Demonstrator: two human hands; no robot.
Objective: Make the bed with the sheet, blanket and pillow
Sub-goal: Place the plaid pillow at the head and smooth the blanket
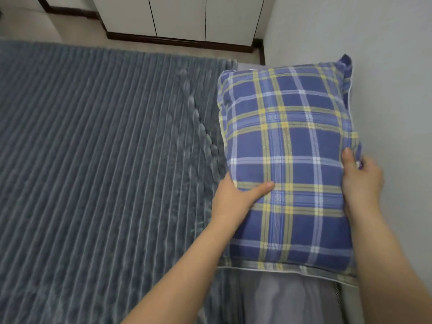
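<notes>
Pillow (287, 160): woven cloth case, matt, fine weave I can see up close, blue plaid with yellow and white lines, white corded piping along the edge seam. Blanket (105, 160): grey plush fleece, ribbed in raised stripes, soft nap, slight sheen on the ridges. Sheet (280, 298): thin smooth grey cloth, matt, lying in loose folds. Wall (385, 54) beside me: pale, matt, finely textured. Wardrobe doors (182, 15): smooth white panels, faint satin finish. Skirting (177, 40) under them: dark, wood-look, semi-gloss. Floor (77, 29): pale, smooth, low sheen.
</notes>
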